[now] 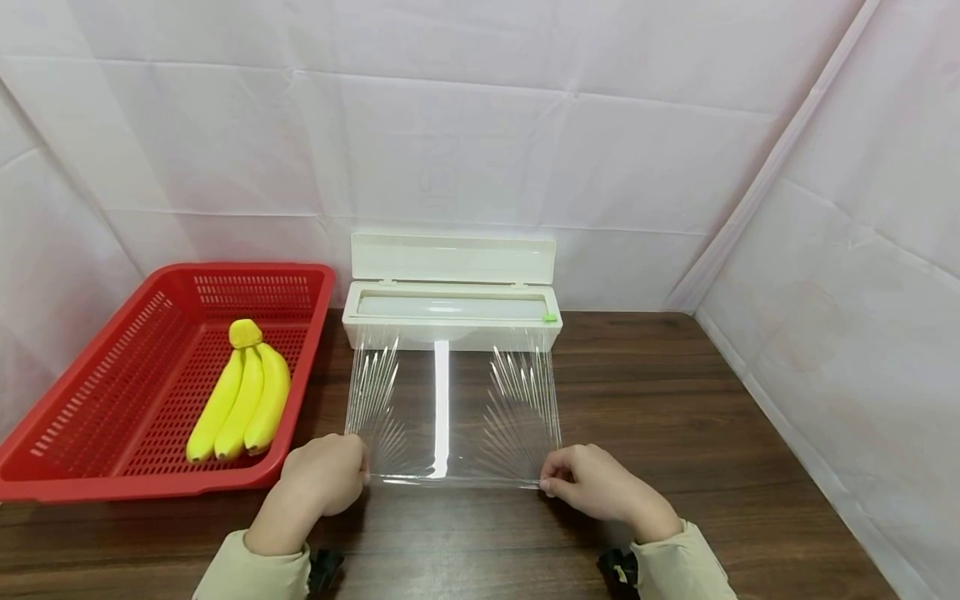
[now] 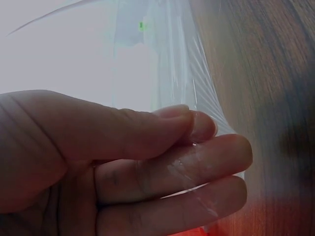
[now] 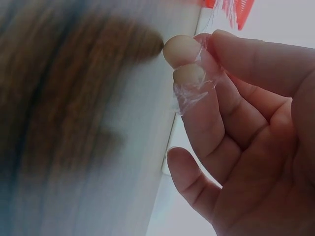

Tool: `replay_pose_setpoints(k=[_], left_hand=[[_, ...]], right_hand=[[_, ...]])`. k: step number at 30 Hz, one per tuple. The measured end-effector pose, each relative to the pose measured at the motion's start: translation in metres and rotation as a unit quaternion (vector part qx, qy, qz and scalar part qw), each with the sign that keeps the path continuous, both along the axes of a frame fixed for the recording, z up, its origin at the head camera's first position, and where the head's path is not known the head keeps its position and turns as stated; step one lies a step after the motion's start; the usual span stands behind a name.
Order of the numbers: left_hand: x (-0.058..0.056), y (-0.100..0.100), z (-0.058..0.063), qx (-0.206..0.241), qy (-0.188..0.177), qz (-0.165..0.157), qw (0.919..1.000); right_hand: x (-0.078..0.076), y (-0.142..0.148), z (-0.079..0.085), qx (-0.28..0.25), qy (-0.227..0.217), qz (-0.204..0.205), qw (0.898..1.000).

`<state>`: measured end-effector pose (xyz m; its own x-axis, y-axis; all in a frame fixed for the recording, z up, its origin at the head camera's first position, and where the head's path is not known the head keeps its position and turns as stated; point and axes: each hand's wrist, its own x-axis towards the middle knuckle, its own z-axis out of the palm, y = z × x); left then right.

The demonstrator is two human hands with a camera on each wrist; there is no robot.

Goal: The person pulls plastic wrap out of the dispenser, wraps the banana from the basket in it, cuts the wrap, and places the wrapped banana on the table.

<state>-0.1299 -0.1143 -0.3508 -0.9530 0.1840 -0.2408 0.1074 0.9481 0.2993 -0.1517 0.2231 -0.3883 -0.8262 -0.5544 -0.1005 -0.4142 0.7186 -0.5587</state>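
Observation:
A sheet of clear plastic wrap [image 1: 472, 408] stretches over the table from a white dispenser box [image 1: 453, 337], whose lid [image 1: 453, 257] stands up at the back. My left hand [image 1: 326, 475] pinches the near left corner of the wrap; in the left wrist view the thumb [image 2: 147, 130] presses it against the index fingertip. At the near right corner, my right hand [image 1: 596, 483] pinches the film between thumb and fingers, and a crumpled bit of wrap clings to the fingertips [image 3: 182, 51] in the right wrist view. Creases fan out toward both hands. Inside the box lies the roll [image 1: 450, 307].
Left of the wrap, a red plastic basket [image 1: 161, 487] holds a bunch of yellow bananas [image 1: 251, 400]. A small green slider [image 1: 550, 317] sits at the box's right end. White cloth walls [image 1: 450, 150] enclose the dark wooden table [image 1: 660, 400] at the back and sides.

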Motion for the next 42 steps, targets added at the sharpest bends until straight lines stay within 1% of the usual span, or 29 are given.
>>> replay_pose_setpoints(k=[8,18,23,27,37,39,42], left_hand=[[-0.0004,0.0001,-0.0007,-0.003,0.008,-0.002,1.0000],[-0.0006,0.0001,-0.0010,-0.003,0.009,-0.003,0.9999],[-0.0004,0.0000,-0.0015,-0.001,0.007,-0.005,1.0000],[0.0003,0.0002,-0.0018,0.001,0.014,-0.009,0.9999],[0.0028,0.0002,-0.0008,0.012,0.027,-0.015,0.9994],[0.0030,0.0002,-0.0009,0.013,0.029,-0.016,0.9994],[0.0031,0.0001,-0.0013,0.011,0.029,-0.016,0.9994]], right_hand=[[0.0005,0.0009,-0.0013,0.002,0.024,0.007,1.000],[0.0007,0.0014,-0.0016,0.008,0.025,0.006,1.000],[0.0004,0.0010,-0.0015,0.021,0.033,0.004,0.999],[0.0007,0.0007,-0.0001,0.022,0.040,0.009,0.999],[0.0011,0.0007,0.0016,0.032,0.078,0.018,0.996],[0.0010,0.0005,0.0019,0.029,0.074,0.021,0.997],[0.0012,0.0001,0.0026,0.020,0.053,0.023,0.998]])
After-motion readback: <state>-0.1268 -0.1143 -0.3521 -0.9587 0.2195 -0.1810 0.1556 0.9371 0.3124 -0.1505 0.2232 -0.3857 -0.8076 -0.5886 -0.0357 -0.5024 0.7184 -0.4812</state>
